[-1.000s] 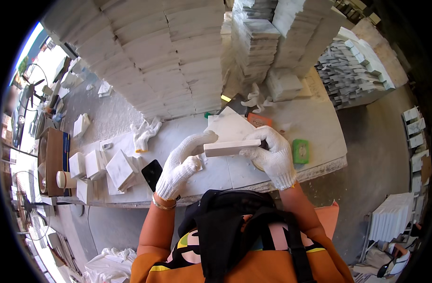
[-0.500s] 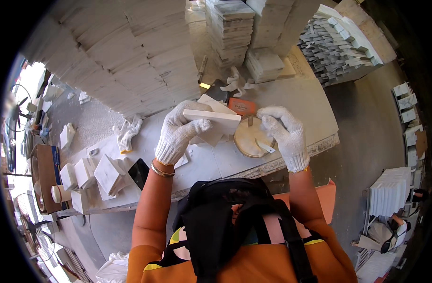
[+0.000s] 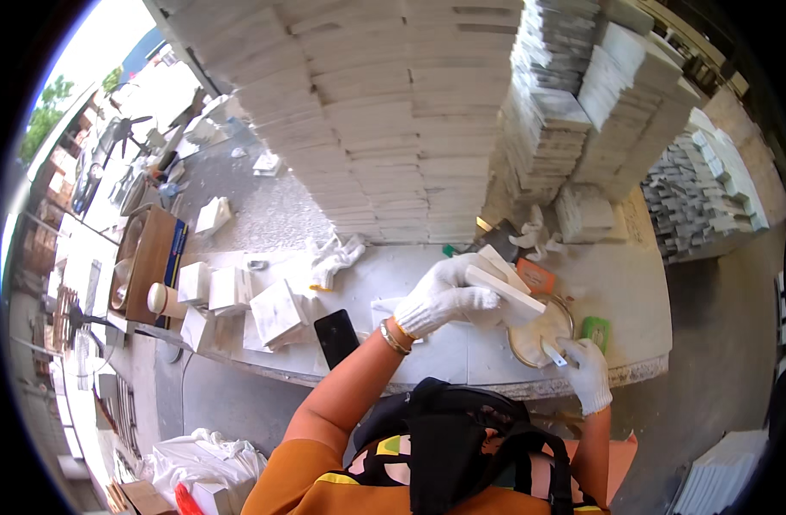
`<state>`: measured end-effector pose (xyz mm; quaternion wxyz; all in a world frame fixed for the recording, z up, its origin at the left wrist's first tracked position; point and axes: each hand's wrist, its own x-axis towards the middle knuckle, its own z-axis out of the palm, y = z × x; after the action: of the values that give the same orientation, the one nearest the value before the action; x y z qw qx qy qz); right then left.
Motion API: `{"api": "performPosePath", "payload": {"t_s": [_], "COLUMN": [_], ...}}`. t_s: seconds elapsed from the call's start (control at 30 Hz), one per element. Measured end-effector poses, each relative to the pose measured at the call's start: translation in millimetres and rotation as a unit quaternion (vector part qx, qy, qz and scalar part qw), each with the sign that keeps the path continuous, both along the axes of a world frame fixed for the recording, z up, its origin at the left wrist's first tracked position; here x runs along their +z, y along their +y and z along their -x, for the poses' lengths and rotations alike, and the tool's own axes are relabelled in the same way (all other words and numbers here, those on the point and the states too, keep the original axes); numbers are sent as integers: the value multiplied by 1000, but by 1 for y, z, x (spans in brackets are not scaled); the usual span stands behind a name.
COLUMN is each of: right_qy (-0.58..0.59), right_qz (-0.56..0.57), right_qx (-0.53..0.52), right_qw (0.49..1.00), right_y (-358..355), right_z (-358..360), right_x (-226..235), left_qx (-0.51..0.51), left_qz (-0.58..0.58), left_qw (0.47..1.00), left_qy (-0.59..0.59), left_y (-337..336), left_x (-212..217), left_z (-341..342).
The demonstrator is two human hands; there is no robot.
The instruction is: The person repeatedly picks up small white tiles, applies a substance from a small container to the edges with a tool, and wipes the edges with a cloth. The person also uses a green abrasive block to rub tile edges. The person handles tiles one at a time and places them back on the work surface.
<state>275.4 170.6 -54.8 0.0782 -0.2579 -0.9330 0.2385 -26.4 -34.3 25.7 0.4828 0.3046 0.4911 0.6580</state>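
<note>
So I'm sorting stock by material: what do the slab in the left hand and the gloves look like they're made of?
The slab looks like white stone, perhaps marble: matte, square-cut edges. The gloves look like white knitted fabric.

Our pale stone counter point(image 3: 633, 283) carries a round shallow dish point(image 3: 539, 335), a green block point(image 3: 595, 331), an orange pad point(image 3: 535, 275), a black phone point(image 3: 336, 336), crumpled white gloves point(image 3: 335, 256) and small marble tile pieces point(image 3: 277, 313).

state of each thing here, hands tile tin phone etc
left hand: gloved, gripping the white tile
white tile: lifted off the bench, tilted
right hand: gloved, holding a small tool at the round tin
round tin: open, on the bench
phone: screen dark, lying flat
</note>
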Motion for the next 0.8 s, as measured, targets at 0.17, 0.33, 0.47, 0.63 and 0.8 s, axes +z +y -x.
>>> {"api": "performPosePath", "payload": {"t_s": [0.17, 0.33, 0.47, 0.63, 0.8], "right_qy": [29, 88, 126, 130, 168], "right_qz": [55, 39, 139, 160, 170], "right_qx": [32, 122, 69, 69, 57], "right_qw": [998, 988, 980, 976, 969], "right_y": [6, 23, 11, 26, 33], "right_z": [4, 11, 27, 34, 37], "right_x": [-35, -50, -31, -38, -38], "left_qx": [-42, -44, -36, -28, -14], "left_qz": [-91, -100, -110, -100, -91], "left_qw": [994, 993, 992, 992, 991], "left_qy": [50, 35, 40, 70, 99], "left_y": [19, 18, 19, 18, 16], "left_x": [-22, -30, -27, -23, -23], "left_z": [4, 3, 2, 3, 4]}}
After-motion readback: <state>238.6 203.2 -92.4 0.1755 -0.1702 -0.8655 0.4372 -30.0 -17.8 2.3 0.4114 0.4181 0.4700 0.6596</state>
